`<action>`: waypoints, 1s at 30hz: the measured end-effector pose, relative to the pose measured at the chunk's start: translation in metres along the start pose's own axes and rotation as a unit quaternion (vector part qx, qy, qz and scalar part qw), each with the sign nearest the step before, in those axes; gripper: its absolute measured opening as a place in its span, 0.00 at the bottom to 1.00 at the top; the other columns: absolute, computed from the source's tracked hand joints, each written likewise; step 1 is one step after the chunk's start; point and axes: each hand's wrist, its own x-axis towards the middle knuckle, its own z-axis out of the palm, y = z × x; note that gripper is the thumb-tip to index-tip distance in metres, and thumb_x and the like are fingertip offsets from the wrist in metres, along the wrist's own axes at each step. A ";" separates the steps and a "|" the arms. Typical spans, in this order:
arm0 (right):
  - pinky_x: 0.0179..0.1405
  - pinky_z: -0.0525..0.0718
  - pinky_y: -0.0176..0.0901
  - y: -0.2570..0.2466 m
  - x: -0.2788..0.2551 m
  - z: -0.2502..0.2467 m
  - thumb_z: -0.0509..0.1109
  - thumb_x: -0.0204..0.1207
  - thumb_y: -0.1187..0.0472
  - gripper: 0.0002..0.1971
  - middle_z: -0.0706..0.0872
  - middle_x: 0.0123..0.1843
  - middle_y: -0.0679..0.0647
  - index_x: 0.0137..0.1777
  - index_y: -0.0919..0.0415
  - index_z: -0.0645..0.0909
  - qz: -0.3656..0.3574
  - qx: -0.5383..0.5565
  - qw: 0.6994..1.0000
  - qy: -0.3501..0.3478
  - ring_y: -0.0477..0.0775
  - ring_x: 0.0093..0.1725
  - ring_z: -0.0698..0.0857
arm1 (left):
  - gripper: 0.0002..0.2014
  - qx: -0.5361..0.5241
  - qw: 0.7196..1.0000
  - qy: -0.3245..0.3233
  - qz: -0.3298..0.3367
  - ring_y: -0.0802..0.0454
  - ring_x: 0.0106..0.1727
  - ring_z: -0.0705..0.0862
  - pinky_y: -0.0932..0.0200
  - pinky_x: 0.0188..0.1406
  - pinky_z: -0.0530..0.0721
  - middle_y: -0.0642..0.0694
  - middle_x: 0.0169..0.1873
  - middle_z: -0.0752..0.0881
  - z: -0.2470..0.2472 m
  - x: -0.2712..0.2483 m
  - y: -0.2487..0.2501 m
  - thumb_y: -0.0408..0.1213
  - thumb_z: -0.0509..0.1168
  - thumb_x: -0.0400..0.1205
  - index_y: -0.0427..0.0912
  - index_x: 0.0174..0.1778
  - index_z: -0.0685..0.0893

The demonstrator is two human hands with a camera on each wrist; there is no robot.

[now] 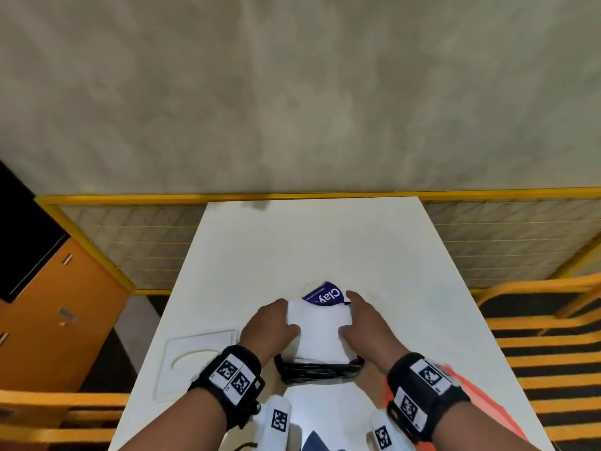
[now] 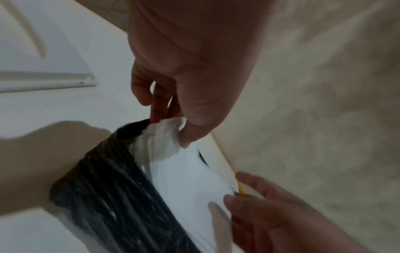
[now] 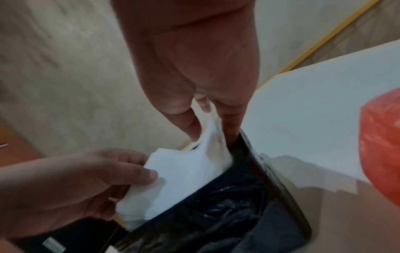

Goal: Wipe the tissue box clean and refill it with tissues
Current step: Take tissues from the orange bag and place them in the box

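Observation:
A thick stack of white tissues (image 1: 320, 333) hangs over the open top of a black tissue box (image 1: 317, 374) near the front of the white table (image 1: 325, 249). My left hand (image 1: 273, 323) pinches the stack's left edge, thumb on top (image 2: 171, 123). My right hand (image 1: 361, 323) pinches the right edge between thumb and fingers (image 3: 207, 119). In the right wrist view the box (image 3: 229, 205) shows a dark interior under the tissues (image 3: 181, 172). A purple tissue wrapper (image 1: 323, 296) lies just behind the stack.
A flat white lid (image 1: 195, 359) with a curved slot lies on the table left of the box. An orange cloth (image 1: 478, 398) lies at the right front (image 3: 381, 145). Yellow railing (image 1: 292, 195) runs behind the table; an orange cabinet (image 1: 55, 317) stands to the left.

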 end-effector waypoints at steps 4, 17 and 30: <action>0.53 0.80 0.44 0.005 0.002 0.003 0.61 0.74 0.65 0.25 0.75 0.62 0.53 0.72 0.49 0.70 -0.048 -0.130 0.990 0.020 0.54 0.57 0.79 | 0.15 0.178 0.983 0.016 0.049 0.43 0.61 0.82 0.55 0.48 0.77 0.46 0.59 0.80 -0.004 0.003 0.005 0.41 0.62 0.83 0.46 0.65 0.79; 0.66 0.56 0.77 0.026 0.011 0.036 0.65 0.70 0.64 0.22 0.72 0.67 0.58 0.64 0.47 0.74 -0.093 -0.476 0.871 -0.077 0.61 0.66 0.74 | 0.21 0.395 0.900 -0.062 0.175 0.38 0.60 0.82 0.42 0.63 0.70 0.40 0.64 0.77 0.027 0.013 -0.001 0.33 0.69 0.77 0.44 0.67 0.77; 0.68 0.53 0.79 0.019 0.005 0.033 0.63 0.69 0.65 0.19 0.74 0.60 0.51 0.59 0.47 0.75 -0.094 -0.451 0.885 -0.061 0.57 0.65 0.74 | 0.19 0.264 0.938 0.006 0.225 0.44 0.64 0.78 0.46 0.63 0.73 0.48 0.64 0.77 0.029 -0.004 -0.027 0.41 0.67 0.81 0.49 0.69 0.80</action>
